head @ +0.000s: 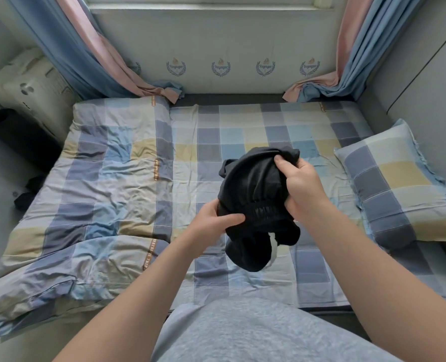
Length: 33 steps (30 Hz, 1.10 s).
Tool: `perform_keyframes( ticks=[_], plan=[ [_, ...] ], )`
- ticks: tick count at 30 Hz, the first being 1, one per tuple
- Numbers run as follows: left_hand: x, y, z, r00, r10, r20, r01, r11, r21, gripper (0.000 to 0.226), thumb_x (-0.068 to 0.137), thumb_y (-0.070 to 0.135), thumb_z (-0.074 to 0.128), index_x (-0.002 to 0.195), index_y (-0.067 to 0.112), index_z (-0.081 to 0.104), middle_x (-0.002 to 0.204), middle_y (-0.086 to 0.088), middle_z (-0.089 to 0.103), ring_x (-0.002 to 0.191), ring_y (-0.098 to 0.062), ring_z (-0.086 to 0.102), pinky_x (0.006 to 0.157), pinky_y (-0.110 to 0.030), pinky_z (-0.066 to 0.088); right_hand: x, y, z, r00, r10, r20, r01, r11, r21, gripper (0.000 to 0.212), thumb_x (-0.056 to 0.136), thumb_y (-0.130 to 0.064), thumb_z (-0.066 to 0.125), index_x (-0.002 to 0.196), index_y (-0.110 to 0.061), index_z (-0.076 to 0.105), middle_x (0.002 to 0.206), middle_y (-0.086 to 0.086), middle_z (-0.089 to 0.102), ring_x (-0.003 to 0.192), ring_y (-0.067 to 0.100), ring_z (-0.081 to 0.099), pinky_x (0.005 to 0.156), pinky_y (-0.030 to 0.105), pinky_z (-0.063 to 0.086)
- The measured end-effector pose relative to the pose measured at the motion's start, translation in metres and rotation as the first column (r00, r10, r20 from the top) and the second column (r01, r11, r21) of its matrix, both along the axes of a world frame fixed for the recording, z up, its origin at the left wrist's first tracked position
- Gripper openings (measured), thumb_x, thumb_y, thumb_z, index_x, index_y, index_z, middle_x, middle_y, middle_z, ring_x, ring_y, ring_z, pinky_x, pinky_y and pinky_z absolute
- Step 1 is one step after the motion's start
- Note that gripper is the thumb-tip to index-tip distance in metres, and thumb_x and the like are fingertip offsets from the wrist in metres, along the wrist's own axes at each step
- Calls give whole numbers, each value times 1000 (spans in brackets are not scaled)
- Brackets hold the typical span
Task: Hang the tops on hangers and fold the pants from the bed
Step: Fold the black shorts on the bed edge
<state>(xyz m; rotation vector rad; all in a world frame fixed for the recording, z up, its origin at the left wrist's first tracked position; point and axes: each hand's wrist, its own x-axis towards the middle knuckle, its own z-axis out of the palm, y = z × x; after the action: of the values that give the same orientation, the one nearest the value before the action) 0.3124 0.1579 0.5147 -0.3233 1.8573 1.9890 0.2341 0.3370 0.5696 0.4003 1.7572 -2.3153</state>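
Pants (253, 184), black and bunched with a gathered elastic waistband (265, 211) showing, hang above the checked bed (242, 126). Right hand (302, 184) grips their upper folds; left hand (216, 220) pinches fabric beside the waistband.

Checked quilt (91, 194), matching pillow (399, 189), cardboard box (31, 84)

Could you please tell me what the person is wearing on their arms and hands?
Both the left hand and the right hand are bare, with no gloves, rings or watch showing. The forearms are uncovered as far as the frame reaches, so no sleeves are visible. The person wears a light grey heathered top, seen at the bottom of the view.
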Motion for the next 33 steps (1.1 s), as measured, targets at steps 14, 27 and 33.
perform_keyframes(
  ticks=[14, 27, 33],
  plan=[
    [-18, -23, 52, 947, 152, 285, -226, 941, 250, 44, 91, 32, 58, 116, -3, 66, 105, -23, 69, 87, -32, 69, 80, -38, 56, 39, -3, -24, 731, 679, -74, -599, 689, 409, 52, 87, -27, 74, 133, -32, 52, 126, -7, 62, 111, 3, 63, 85, 18, 54],
    [-18, -33, 34, 999, 28, 37, -26, 997, -74, 50, 82, 57, 67, 123, 29, 64, 118, 6, 73, 115, -18, 66, 103, -42, 47, 13, -30, -22, 896, 444, -24, -417, 858, 300, 34, 94, -38, 63, 114, -11, 68, 108, 13, 74, 102, 31, 71, 95, 48, 55],
    [-12, -31, 33, 986, -166, 15, 167, 986, -21, 46, 89, 33, 74, 132, 26, 60, 120, -1, 73, 110, -22, 70, 96, -39, 54, 6, -32, -16, 941, 338, 26, -339, 933, 126, 32, 102, -38, 54, 113, -11, 68, 103, 15, 75, 98, 31, 73, 85, 44, 59]
  ],
)
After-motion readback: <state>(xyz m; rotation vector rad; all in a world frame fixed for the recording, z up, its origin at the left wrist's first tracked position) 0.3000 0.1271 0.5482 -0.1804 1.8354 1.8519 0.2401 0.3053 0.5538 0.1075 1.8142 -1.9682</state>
